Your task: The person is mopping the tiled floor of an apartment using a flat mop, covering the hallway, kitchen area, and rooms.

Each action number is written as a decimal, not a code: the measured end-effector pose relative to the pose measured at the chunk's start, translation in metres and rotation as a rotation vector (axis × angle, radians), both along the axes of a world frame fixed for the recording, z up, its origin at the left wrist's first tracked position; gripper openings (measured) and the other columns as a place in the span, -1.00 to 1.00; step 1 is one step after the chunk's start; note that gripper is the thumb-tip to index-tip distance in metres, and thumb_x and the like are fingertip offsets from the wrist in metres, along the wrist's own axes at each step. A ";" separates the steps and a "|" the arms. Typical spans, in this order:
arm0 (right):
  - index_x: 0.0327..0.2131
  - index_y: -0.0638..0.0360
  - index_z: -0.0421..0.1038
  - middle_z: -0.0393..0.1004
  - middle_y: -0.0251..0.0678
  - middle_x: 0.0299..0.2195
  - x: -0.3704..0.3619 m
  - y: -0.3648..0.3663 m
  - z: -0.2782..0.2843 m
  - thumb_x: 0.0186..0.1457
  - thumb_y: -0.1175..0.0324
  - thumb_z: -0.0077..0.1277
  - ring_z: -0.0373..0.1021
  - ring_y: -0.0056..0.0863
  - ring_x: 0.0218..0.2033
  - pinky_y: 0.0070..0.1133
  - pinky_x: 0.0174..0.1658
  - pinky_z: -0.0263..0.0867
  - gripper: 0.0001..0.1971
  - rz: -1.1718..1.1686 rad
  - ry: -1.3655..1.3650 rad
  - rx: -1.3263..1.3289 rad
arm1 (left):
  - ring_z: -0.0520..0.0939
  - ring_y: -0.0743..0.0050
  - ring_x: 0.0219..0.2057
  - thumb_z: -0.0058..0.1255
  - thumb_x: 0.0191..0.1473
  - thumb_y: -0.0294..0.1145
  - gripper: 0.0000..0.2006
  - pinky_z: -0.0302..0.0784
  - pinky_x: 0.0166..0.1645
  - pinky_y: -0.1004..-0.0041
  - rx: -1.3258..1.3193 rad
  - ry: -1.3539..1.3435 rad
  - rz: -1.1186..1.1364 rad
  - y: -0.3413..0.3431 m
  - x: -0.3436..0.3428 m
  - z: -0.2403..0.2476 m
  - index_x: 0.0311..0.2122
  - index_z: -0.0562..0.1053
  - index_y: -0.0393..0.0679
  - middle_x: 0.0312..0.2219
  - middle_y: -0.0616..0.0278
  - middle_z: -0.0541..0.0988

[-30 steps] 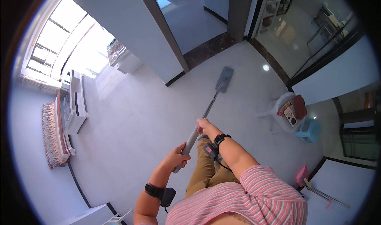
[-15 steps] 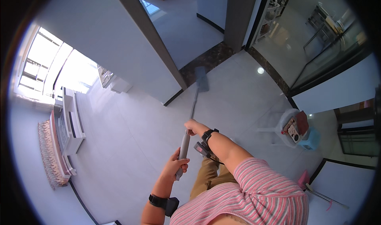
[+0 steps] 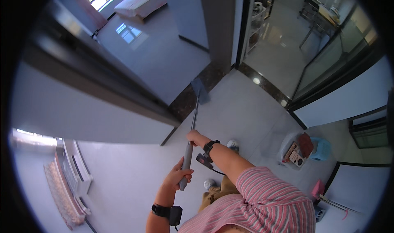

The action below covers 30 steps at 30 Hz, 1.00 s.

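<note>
A flat mop (image 3: 188, 157) with a thick grey grip and a thin metal pole slants away from me. Its grey-blue rectangular head (image 3: 200, 91) lies at the near edge of a dark marble door sill (image 3: 183, 105), partly over it. My left hand (image 3: 177, 174) is wrapped around the lower end of the grip. Farther up, where the grip meets the pole, my right hand (image 3: 194, 137) is closed around the mop. Both wrists carry black straps with small devices.
A wall end (image 3: 164, 136) and door frame stand close left of the pole. Right is a stool (image 3: 287, 151) bearing boxes, beside a blue plastic stool (image 3: 320, 149). A pink broom or dustpan (image 3: 318, 188) leans by the right wall. A white cabinet (image 3: 78, 167) stands at left.
My view has shifted toward the doorway, showing more of the bedroom and its bed. The mop head has turned and sits slightly lower and left in view. Both hands keep their hold.
</note>
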State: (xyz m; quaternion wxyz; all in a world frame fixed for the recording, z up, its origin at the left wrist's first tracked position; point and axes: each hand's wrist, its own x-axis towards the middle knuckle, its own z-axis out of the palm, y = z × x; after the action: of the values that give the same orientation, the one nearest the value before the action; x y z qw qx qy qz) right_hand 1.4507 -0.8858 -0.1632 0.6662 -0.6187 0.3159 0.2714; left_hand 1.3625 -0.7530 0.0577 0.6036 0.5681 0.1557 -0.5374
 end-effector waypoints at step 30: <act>-0.56 0.25 0.24 0.28 -0.23 -0.72 0.035 -0.258 0.026 -0.19 0.39 -0.17 0.27 -0.38 -0.74 -0.45 -0.71 0.21 -0.88 -0.695 0.144 0.307 | 0.28 0.67 -0.75 -0.10 -0.19 -0.58 -0.31 0.26 -0.69 0.61 -0.036 0.036 -0.659 -0.222 0.158 0.006 0.07 -0.12 -0.09 -0.71 0.35 0.23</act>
State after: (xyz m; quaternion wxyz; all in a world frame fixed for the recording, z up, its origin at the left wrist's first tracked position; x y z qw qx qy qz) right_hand 1.4856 -1.1441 -0.1371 0.7794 -0.3469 0.5086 0.1162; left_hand 1.5201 -0.9746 0.0640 0.4043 0.5673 -0.0354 -0.7166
